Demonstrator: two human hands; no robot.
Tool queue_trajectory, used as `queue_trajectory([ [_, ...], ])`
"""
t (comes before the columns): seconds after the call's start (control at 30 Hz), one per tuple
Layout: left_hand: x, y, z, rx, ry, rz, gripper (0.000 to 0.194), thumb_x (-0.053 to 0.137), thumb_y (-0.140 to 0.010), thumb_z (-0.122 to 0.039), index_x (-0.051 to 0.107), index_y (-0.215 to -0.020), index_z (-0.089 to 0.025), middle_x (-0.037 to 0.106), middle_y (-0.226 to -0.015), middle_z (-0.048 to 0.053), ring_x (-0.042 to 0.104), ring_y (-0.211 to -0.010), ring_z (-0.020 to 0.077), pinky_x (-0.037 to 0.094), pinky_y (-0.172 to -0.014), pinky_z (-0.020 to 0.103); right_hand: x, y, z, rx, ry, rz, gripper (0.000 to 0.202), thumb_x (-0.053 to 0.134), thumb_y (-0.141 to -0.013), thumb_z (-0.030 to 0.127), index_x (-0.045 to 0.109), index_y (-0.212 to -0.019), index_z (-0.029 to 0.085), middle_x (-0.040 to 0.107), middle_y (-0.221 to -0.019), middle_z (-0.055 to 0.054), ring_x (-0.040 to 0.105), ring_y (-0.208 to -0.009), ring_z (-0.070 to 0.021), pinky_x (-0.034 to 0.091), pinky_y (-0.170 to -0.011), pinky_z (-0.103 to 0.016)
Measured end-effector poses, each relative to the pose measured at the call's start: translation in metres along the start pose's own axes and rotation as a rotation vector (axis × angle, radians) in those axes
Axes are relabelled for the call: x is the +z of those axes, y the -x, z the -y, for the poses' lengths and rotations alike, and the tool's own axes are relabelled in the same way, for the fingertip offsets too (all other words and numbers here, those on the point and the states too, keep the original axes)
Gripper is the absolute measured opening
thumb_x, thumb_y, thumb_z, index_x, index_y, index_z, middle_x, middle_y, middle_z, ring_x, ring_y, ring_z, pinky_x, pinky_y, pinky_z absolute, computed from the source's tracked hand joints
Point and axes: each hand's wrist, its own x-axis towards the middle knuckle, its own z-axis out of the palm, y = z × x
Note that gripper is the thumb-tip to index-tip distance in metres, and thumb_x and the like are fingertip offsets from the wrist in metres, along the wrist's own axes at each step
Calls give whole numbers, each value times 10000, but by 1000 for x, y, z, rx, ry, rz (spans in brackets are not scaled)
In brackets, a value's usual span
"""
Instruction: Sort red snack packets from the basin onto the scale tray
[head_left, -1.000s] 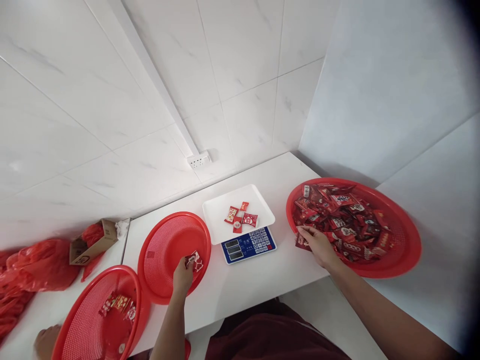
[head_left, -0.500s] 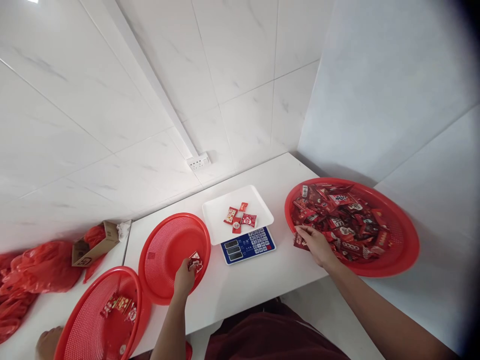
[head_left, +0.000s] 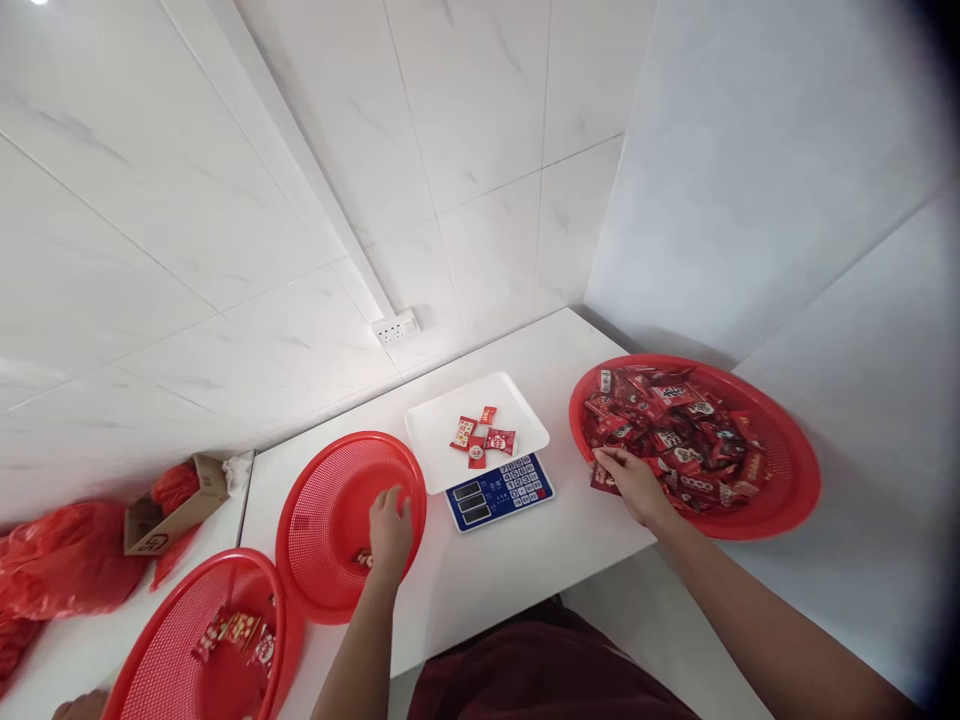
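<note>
My left hand [head_left: 391,530] hovers over the middle red basket [head_left: 311,490], fingers apart and holding nothing. A small wrapped snack packet [head_left: 363,557] lies inside that basket, partly hidden by the hand. At the right, my right hand [head_left: 628,485] pinches a dark red snack packet [head_left: 604,478] at the near-left rim of the wide red basket [head_left: 799,480], which is heaped with similar packets [head_left: 686,440]. Between the hands stands a digital scale [head_left: 499,492] with a white pan [head_left: 431,430]. Several small red packets [head_left: 476,450] rest together on the pan.
Another red basket [head_left: 161,640] with a few packets stands at the lower left, a person's hand [head_left: 81,705] beside it. Beyond are a cardboard box [head_left: 176,505] and red plastic bags [head_left: 71,560]. A tiled wall [head_left: 480,230] with a socket [head_left: 395,327] borders the white table [head_left: 457,590].
My left hand has let go of the packet, which now lies in the middle basket, and has risen slightly to the right with its fingers spread. My right hand keeps its pinch.
</note>
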Motion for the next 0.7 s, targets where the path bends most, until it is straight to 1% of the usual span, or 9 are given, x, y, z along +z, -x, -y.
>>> queue_trajectory([
  [0.03,3,-5,-11,68,-9,28,375,359,-858,-296,498,-1186,-181,495,-1252,115,416,-1173,232,345,-927,338,1,-1,-1,-2,-3,-4,225,640,-632,356,601,-767,181,623,-606,-3,573,-552,-135,470,-544,-249],
  [0.07,6,-10,-23,130,-17,67,381,373,-855,-302,499,-1196,-187,503,-1235,110,412,-1170,230,332,-941,334,1,-1,-1,-5,1,-9,236,639,-628,367,597,-768,182,621,-603,-5,577,-550,-139,473,-539,-254],
  [0.17,20,-26,-57,272,-36,202,427,391,-852,-336,452,-1258,-220,554,-1150,101,463,-1105,224,365,-886,314,4,-2,0,-15,44,-36,261,643,-610,389,598,-764,183,615,-591,-8,578,-534,-147,471,-510,-262],
  [0.27,34,-42,-84,348,-64,322,490,405,-843,-375,372,-1317,-255,577,-1131,107,509,-1053,235,398,-790,306,5,-2,0,-33,88,-83,276,652,-598,386,611,-766,171,615,-595,-6,563,-526,-138,457,-502,-255],
  [0.33,43,-54,-95,367,-89,379,516,421,-833,-377,341,-1330,-261,587,-1131,118,534,-1026,247,400,-761,314,6,-3,-1,-44,114,-113,290,651,-599,386,621,-776,159,617,-604,-6,554,-531,-131,449,-508,-251],
  [0.43,54,-69,-105,369,-122,431,508,445,-818,-341,357,-1310,-246,630,-1047,134,580,-950,261,399,-740,335,7,-3,-4,-50,154,-148,313,643,-607,394,631,-799,147,620,-608,-7,547,-536,-129,440,-512,-248],
  [0.53,62,-76,-108,362,-127,441,413,449,-812,-296,446,-1218,-222,658,-937,137,603,-877,262,398,-715,344,8,-3,-4,-64,212,-169,319,625,-624,402,633,-819,150,621,-618,-8,543,-541,-127,436,-513,-244],
  [0.63,65,-75,-107,361,-78,421,308,452,-810,-296,513,-1101,-217,663,-864,118,608,-819,248,395,-684,329,9,0,-3,-83,265,-177,332,601,-642,414,630,-847,154,625,-630,-8,551,-552,-133,442,-519,-249],
  [0.7,62,-70,-103,356,-17,399,260,459,-806,-316,538,-1034,-218,661,-829,96,605,-775,229,392,-658,310,10,2,-1,-75,284,-185,341,595,-647,416,629,-862,154,632,-639,-15,564,-566,-142,449,-530,-256],
])
